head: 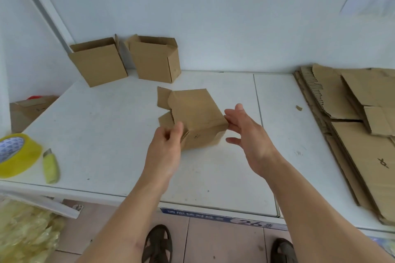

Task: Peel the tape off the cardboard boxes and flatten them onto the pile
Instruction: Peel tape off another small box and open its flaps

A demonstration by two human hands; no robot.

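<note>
Cardboard box (195, 117) you're working on is lying on its side mid-table (106, 134), flaps splayed open on the far-left end, and it looks light and a bit floppy, so it'll skid on that smooth white top if you just push down. Your left hand (165, 149) has its fingers curled at the near-left corner, though I can't really tell if it's pinching the edge or only brushing it. Your right hand (245, 132) is spread wide, fingertips just touching the right corner, holding nothing. I'd guess the tape's already off since I can't spot any, but it's clear stuff so who knows. For flattening, take it by two opposite corners and skew it along the creases; corrugated folds easily there and fights you everywhere else. Don't crush the middle, it'll just buckle ugly. The pile (352, 124) of flat sheets is over at the right edge, well apart from the box. Two more open boxes (126, 62) wait against the back wall, and a tape roll (18, 155) and yellow cutter (50, 166) sit on the left.
</note>
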